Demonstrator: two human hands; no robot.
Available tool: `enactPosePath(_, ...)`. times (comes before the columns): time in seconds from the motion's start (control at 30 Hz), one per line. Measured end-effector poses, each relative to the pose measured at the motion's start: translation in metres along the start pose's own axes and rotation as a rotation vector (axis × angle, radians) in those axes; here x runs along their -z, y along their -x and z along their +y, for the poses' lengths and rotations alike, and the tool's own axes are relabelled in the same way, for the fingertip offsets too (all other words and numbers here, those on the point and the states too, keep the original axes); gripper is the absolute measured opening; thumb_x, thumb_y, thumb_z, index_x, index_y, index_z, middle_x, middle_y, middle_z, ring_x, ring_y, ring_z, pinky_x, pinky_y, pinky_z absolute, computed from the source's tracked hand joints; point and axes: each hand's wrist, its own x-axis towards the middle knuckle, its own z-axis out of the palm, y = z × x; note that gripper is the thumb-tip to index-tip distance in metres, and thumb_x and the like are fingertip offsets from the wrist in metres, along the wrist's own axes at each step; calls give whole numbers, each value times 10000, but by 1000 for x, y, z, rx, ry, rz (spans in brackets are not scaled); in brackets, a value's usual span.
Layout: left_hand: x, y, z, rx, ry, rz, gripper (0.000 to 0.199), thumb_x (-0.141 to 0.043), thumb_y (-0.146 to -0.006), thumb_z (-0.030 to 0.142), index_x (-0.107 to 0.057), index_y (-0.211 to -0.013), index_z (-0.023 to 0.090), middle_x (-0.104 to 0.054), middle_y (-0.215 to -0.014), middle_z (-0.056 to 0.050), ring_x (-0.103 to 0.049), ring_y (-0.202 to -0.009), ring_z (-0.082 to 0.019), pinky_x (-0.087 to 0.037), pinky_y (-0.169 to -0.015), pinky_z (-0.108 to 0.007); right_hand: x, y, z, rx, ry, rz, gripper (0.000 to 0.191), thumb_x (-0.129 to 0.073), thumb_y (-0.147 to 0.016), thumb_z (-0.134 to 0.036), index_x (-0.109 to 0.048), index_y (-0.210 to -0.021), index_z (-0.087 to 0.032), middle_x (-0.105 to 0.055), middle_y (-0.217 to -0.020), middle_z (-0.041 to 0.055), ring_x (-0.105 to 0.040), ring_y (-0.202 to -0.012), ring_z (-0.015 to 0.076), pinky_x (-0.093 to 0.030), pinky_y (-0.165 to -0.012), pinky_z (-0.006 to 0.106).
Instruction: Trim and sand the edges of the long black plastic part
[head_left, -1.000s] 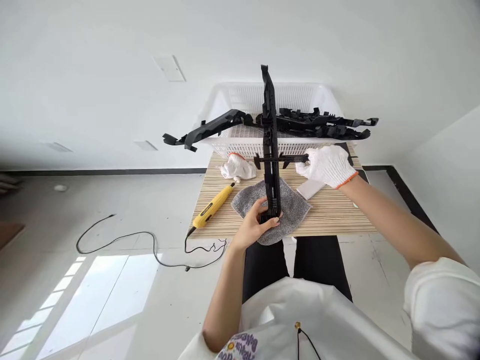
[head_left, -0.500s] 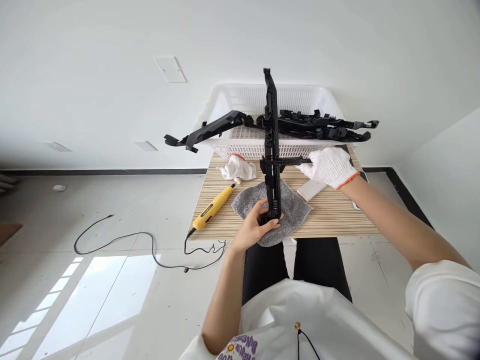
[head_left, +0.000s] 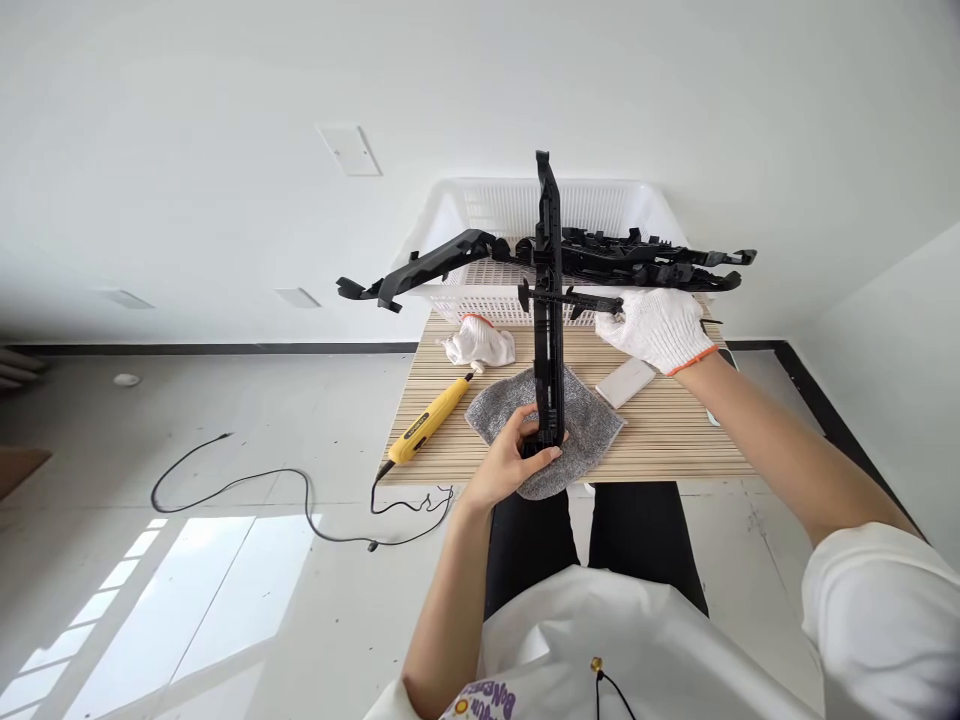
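My bare left hand [head_left: 520, 456] is closed around the near end of a long black plastic part [head_left: 550, 345], which stretches away from me over a grey cloth [head_left: 589, 440]. In a white knitted glove, my right hand [head_left: 654, 328] grips a black caliper [head_left: 589, 301]. The caliper lies crosswise over the part around its middle, its jaws at the part's left side. Whether both jaws touch the part, I cannot tell. My right fingertips are partly hidden by the glove's bulk.
Behind, a white plastic basket [head_left: 491, 300] carries several similar black parts [head_left: 652, 265] across its rim. On the wooden table [head_left: 442, 462] lie a yellow corded tool [head_left: 429, 420], a crumpled white glove [head_left: 480, 342] and a pale flat block [head_left: 625, 382]. A black cable [head_left: 306, 490] trails over the floor.
My right hand has shifted the caliper farther up along the black part, away from me. My left hand keeps hold of the near end. The view has tilted slightly.
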Motion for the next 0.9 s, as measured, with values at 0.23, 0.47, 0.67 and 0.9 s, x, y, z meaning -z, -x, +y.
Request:
enactPosePath(0.23, -2, -1, -2, 35, 124, 23, 570, -740, -839, 322, -404, -1288, 215, -689, -1174, -112, -676, -1116, -249, -499, -1000, -422, 2, -11, 6, 82, 41, -37, 576, -335, -901, -501, -729, -1037, -104, -720, -822, 191, -671, -757, 326, -394, -632, 358)
enactPosePath(0.47, -2, -1, -5, 40, 154, 4, 481, -725, -856, 327, -435, -1224, 217, -667, -1223, -114, -678, -1125, -254, -489, -1022, -415, 9, -14, 9, 77, 30, -146, 768, -278, -882, -746, -748, -1111, -182, -726, -789, 165, -689, -773, 329, -407, -628, 354)
enactPosePath(0.67, -3, -2, -6, 42, 192, 32, 464, -722, -858, 363, -461, -1210, 210, -679, -1177, -104, -696, -1078, -244, -503, -1002, -401, 3, -11, 10, 142, 67, -116, 524, -376, -913, -506, -751, -989, -147, -733, -818, 159, -703, -773, 317, -427, -625, 341)
enactPosePath(0.9, -8, -2, 0, 84, 242, 100, 408, -729, -841, 423, -527, -1114, 197, -685, -1024, -52, -708, -906, -183, -575, -844, -341, 2, -4, 10, 155, 10, -115, 577, -390, -909, -578, -753, -918, -129, -727, -807, 188, -711, -818, 332, -464, -654, 353)
